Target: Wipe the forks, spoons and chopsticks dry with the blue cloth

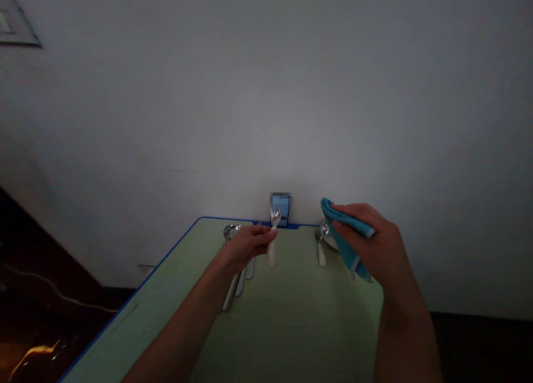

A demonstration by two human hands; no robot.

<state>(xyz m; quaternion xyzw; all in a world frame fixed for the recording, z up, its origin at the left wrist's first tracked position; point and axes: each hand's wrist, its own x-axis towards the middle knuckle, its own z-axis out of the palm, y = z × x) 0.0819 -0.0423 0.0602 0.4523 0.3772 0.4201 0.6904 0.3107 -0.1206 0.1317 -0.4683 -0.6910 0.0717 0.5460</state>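
Note:
My left hand (250, 244) pinches a fork (272, 252) with a pale handle, held upright above the table with its metal tines up. In my right hand (375, 233) is a folded blue cloth (347, 247), gripped between thumb and fingers and apart from the fork. A second pale-handled fork (321, 254) lies on the table between the hands. Behind the cloth shows part of a shiny metal bowl or ladle (328, 236). Left of my left hand rests a metal ladle (231, 230), and several utensil handles (239, 283) stick out from beneath the hand.
The pale green table (283, 327) has a blue edge and stands against a grey wall (266, 94). A phone (285, 205) leans upright at the table's back edge. A white cable (70, 297) runs along the lower left.

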